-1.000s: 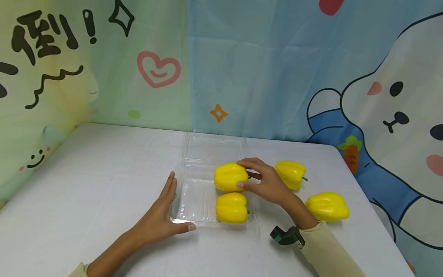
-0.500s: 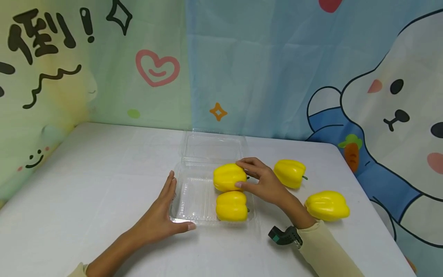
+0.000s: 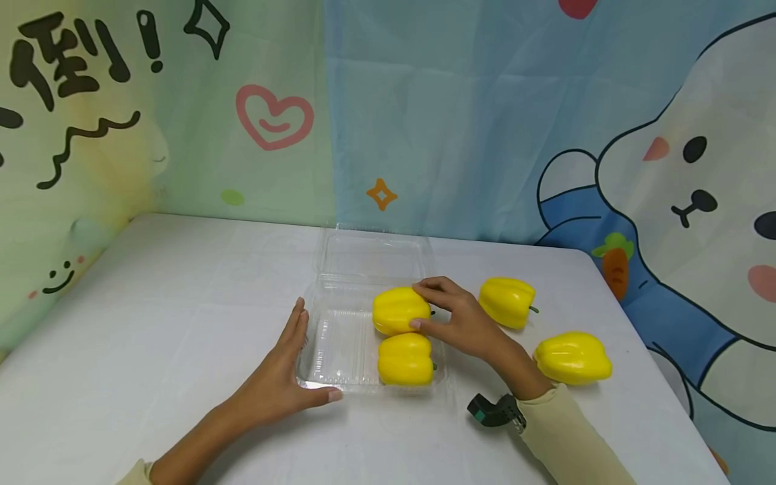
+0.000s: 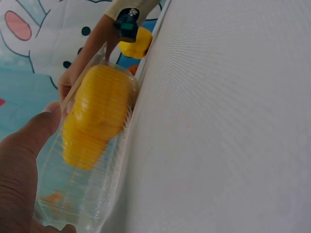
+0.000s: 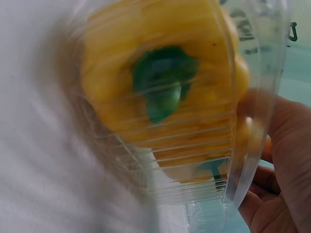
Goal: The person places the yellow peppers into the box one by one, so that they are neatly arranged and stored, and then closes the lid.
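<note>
A clear plastic clamshell box (image 3: 341, 350) lies open on the table, its lid (image 3: 376, 256) folded back. My left hand (image 3: 281, 374) rests against the box's left front corner, fingers straight and thumb spread along the front edge; the thumb (image 4: 36, 131) is at the rim in the left wrist view. With thumb and fingers, my right hand (image 3: 457, 316) holds a yellow bell pepper (image 3: 400, 311) by its stem end, in the back right of the box. A second yellow bell pepper (image 3: 405, 360) lies just in front of it, its green stem (image 5: 165, 82) seen through the box wall.
Two more yellow bell peppers lie right of the box: one at the back (image 3: 507, 303), another nearer (image 3: 572, 358) beside the right forearm. A black wrist camera (image 3: 494, 409) sticks out from the right sleeve. A printed cloth backdrop (image 3: 473, 121) stands behind the white table (image 3: 151, 323).
My right hand and the held bell pepper have shifted very slightly left and settled lower beside the other one. My left hand stays in place. The head view has tilted a little.
</note>
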`<action>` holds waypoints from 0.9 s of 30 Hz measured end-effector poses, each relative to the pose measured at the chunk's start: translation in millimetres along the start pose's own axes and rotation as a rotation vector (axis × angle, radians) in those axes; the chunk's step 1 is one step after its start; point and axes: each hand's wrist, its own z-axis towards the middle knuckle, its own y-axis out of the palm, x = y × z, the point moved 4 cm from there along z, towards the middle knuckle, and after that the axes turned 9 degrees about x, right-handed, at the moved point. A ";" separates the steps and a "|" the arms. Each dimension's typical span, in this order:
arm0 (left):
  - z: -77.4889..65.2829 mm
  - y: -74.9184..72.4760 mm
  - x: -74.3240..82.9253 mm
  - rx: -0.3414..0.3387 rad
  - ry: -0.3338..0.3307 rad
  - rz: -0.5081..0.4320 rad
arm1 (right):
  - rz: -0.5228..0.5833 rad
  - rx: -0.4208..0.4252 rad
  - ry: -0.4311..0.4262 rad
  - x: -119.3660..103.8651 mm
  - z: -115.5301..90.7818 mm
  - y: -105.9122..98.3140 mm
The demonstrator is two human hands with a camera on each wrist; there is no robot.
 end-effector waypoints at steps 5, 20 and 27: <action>0.1 0.3 -0.7 0.002 -0.003 -0.003 | -0.020 0.009 -0.008 1.4 0.3 0.5; 2.0 -0.8 0.4 0.010 0.025 0.008 | -0.056 -0.013 -0.001 -2.9 1.7 0.7; 0.7 -0.2 0.0 0.003 0.018 0.002 | -0.069 -0.035 0.043 -2.5 0.8 0.4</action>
